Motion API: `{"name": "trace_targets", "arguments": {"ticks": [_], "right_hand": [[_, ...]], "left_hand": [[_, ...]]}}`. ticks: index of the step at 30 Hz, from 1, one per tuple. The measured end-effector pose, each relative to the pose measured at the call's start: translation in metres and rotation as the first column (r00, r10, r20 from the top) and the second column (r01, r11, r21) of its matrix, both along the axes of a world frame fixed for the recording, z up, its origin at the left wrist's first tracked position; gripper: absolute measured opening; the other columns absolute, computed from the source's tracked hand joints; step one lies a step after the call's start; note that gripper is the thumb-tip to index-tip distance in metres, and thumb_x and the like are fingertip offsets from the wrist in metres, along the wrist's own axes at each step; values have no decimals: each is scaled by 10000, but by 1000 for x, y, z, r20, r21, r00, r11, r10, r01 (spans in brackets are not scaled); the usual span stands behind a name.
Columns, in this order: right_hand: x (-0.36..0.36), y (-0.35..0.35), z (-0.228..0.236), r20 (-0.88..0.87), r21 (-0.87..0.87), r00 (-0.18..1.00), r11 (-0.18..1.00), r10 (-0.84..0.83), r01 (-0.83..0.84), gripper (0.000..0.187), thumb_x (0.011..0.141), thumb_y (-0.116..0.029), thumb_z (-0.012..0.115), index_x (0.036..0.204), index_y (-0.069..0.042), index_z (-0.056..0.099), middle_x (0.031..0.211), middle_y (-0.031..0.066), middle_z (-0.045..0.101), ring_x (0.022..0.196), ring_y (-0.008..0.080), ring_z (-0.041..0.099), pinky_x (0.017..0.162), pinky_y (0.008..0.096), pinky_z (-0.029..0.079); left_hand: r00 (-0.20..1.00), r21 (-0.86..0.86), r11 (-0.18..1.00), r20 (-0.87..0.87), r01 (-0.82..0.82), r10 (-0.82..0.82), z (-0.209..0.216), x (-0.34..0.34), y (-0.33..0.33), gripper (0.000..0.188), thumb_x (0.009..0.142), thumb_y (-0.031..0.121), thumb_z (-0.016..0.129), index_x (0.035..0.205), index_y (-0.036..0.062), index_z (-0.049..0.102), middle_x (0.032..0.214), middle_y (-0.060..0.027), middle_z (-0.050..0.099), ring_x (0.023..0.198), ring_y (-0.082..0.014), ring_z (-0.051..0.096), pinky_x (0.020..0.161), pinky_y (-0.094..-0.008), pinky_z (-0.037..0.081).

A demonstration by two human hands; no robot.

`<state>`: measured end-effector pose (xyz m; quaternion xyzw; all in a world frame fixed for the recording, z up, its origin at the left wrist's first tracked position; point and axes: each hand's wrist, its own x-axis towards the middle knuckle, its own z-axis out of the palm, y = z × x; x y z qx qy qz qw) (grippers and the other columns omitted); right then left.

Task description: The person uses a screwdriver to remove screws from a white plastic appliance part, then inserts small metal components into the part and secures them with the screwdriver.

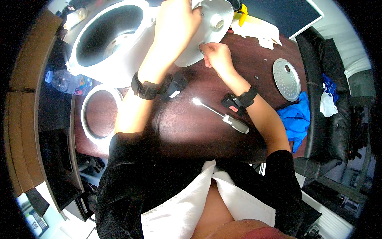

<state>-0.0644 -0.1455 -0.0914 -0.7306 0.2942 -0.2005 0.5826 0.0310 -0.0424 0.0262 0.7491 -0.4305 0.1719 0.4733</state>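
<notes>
A round silver metal lid (195,51) with a pale round fitting near its middle is tilted up at the far side of the table. My left hand (177,26) is closed at its left edge, the fingertips hidden near the picture's top. With thumb and fingers pinched, my right hand (219,57) grips the lid's lower right part. Just left of my left hand, a white rice cooker body (137,63) lies tipped, its dark round opening showing. A screwdriver (236,123) with a grey handle lies on the table nearer to me, below my right hand.
A white ring (84,113) lies at the left, beside a plastic bottle (65,81). To the right are a perforated metal disc (286,81) and a blue cloth (296,119). White paper (258,32) and a yellow-handled thing (242,16) lie at the far side.
</notes>
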Motion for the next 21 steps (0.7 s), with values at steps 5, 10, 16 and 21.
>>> {"name": "trace_targets", "arguments": {"ticks": [5, 10, 16, 21], "right_hand": [[-1, -4, -3, 64, 205, 997, 977, 52, -64, 205, 863, -145, 608, 807, 48, 649, 571, 17, 503, 424, 105, 451, 398, 246, 341], [2, -5, 3, 58, 431, 998, 901, 32, -54, 181, 865, -136, 599, 834, 36, 646, 595, -8, 464, 464, 100, 421, 444, 236, 331], [2, -14, 2, 44, 617, 998, 784, 53, -69, 202, 886, -160, 602, 926, 37, 619, 611, -23, 468, 497, 87, 432, 462, 230, 337], [-1, -13, 7, 65, 613, 992, 779, 112, -128, 237, 908, -192, 583, 944, 41, 609, 615, -25, 475, 503, 78, 438, 462, 220, 345]], "left_hand": [[1000, 23, 1000, 14, 2, -2, 2, -2, 2, 155, 822, 101, 575, 926, -9, 607, 826, -234, 613, 819, -410, 595, 725, -439, 473], [999, -13, 1000, 43, -4, 5, 0, -2, 1, 147, 821, 101, 577, 911, -11, 606, 832, -240, 610, 829, -414, 591, 726, -441, 471], [999, 10, 1000, 47, -6, 5, -1, -1, -1, 150, 812, 97, 576, 907, -16, 606, 838, -248, 609, 841, -416, 590, 733, -445, 469], [1000, 36, 999, -9, 10, -9, 3, -3, 1, 150, 803, 84, 573, 906, -20, 609, 838, -252, 616, 833, -419, 599, 730, -447, 475]]}}
